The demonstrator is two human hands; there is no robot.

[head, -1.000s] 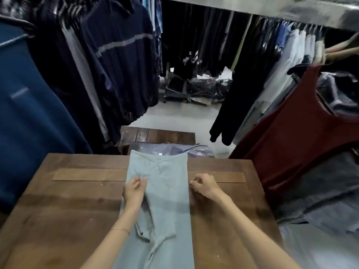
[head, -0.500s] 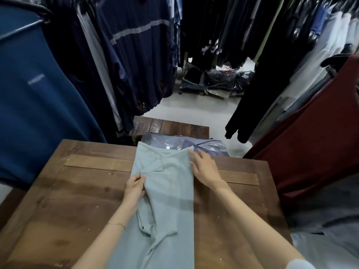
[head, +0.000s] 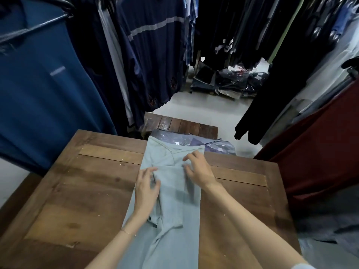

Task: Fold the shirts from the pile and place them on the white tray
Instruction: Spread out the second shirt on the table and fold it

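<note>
A large teal-blue hanging garment fills the left edge; it carries a small pale label patch whose writing is too blurred to read. Next to it hangs a navy ribbed knit with one pale horizontal stripe.

Below, a brown wooden plank table holds a pale grey-green shirt, laid lengthwise down the middle with its sides folded in and its collar at the far edge. The left hand, a thin bracelet on its wrist, lies on the shirt's left fold with fingers nearly straight, gripping nothing. The right hand is spread loosely, its fingertips touching the cloth just below the collar, also gripping nothing.

Beyond the table's far edge are clear plastic-wrapped clothing packs on a dark slatted wooden bench. On the right hangs a dark red garment.
</note>
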